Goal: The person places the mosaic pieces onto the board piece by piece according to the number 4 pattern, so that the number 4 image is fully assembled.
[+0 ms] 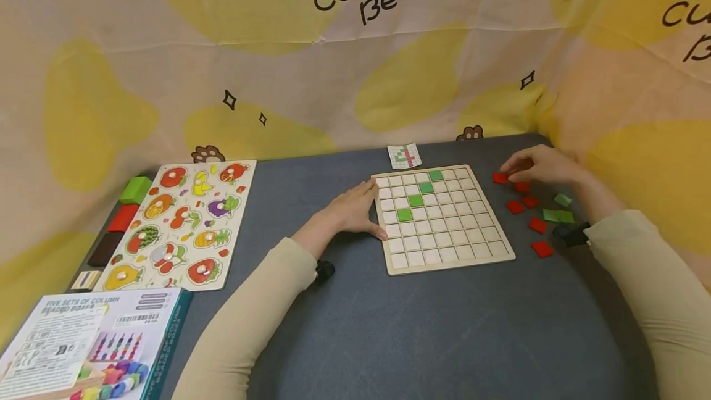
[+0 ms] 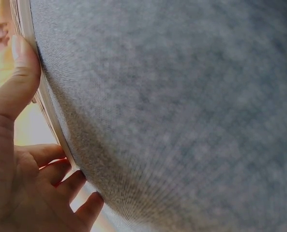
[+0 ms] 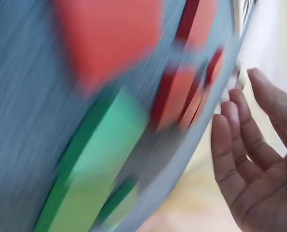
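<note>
A pale wooden grid board [image 1: 444,227] lies in the middle of the table in the head view. Several green square tiles [image 1: 415,200] form a diagonal in its upper left cells. My left hand [image 1: 351,210] rests along the board's left edge, thumb and fingers spread apart, the tips touching the rim. To the board's right, my right hand [image 1: 547,166] reaches down over loose red tiles [image 1: 537,225], fingertips right at the farthest red tile [image 1: 500,178]. In the right wrist view its fingers [image 3: 223,150] are loosely bent, with the thumb apart and no tile between them.
Green loose tiles [image 1: 558,216] lie beside the right wrist. A small pattern card [image 1: 404,156] sits behind the board. On the left are a fruit puzzle board [image 1: 191,221], coloured blocks [image 1: 123,218] and a beaded-column box [image 1: 94,344]. A printed cloth [image 1: 289,66] hangs behind the table.
</note>
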`<state>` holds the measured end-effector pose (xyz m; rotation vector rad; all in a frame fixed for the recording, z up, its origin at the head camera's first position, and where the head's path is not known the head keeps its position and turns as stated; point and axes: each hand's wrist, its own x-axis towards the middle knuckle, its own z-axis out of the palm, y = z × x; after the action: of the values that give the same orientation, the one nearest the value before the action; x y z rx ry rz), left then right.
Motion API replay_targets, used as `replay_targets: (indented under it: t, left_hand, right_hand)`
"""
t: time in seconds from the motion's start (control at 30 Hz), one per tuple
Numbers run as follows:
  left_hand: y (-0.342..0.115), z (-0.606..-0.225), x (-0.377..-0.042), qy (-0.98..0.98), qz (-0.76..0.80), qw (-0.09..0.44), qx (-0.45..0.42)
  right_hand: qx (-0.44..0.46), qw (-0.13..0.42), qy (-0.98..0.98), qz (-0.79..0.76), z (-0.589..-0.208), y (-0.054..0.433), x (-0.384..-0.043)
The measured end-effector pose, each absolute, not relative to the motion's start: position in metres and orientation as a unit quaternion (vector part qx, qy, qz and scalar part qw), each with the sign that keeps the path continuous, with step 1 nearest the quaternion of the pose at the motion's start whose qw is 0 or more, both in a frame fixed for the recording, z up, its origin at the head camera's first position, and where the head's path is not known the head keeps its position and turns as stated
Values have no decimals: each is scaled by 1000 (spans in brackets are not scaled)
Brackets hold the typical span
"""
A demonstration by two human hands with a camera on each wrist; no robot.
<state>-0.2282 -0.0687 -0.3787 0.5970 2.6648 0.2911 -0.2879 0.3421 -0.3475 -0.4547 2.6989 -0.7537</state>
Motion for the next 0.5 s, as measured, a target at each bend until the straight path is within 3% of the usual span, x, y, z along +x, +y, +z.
replay_targets:
  t: [0.2,0.4,0.5]
  left_hand:
    - [-69,-380,-228,953,106,194,209]
    - [-70,-381,-228,952,106,192,212]
    - [-69,-382,-228,952,106,191,212]
  right_hand:
    - [-168,178,927,-283,-356,392,-282]
    - [-195,228,897,-325,-360,413,-270]
    - [-198,227,898,-321,-363,419,-266]
